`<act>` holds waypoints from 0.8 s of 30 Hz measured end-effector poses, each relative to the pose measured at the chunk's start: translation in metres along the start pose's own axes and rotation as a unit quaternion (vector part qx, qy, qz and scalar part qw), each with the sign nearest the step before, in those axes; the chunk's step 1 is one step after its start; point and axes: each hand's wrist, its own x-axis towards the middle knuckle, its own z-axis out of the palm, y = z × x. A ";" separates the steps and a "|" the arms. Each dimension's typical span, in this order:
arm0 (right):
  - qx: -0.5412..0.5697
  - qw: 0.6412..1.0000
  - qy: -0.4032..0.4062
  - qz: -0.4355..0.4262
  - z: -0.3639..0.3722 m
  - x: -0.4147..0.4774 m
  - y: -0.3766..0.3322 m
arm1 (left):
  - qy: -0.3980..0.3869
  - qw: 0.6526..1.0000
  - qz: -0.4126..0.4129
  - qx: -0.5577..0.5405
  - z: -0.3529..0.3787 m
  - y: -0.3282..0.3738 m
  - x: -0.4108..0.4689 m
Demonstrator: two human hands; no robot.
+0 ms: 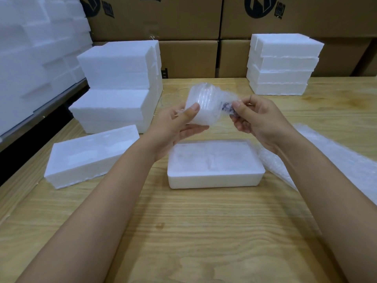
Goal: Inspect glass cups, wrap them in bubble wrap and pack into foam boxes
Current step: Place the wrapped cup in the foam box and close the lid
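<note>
I hold a glass cup wrapped in bubble wrap in the air above an open foam box on the wooden table. My left hand grips the wrapped cup from below, thumb on its near side. My right hand pinches the loose end of the bubble wrap at the cup's right side, where a dark mark shows through. A foam lid lies to the left of the box. Another clear glass cup stands faintly visible behind my left hand.
Stacks of foam boxes rise at the back left and back right. A sheet of bubble wrap lies along the right of the table. Cardboard cartons line the back wall. The table's left edge is near the lid.
</note>
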 end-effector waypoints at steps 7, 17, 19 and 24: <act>0.038 0.996 -0.063 -0.050 -0.006 -0.002 -0.002 | -0.012 0.999 0.040 0.027 -0.013 0.001 0.000; 0.023 0.994 -0.093 -0.043 -0.009 -0.005 -0.003 | 0.016 0.981 0.138 0.137 -0.009 -0.002 -0.003; 0.004 0.995 -0.092 -0.038 -0.009 -0.004 -0.003 | 0.013 0.978 0.144 0.152 -0.007 -0.002 -0.004; -0.022 0.995 -0.093 -0.025 -0.009 -0.005 -0.003 | 0.002 0.975 0.139 0.176 -0.010 -0.004 -0.002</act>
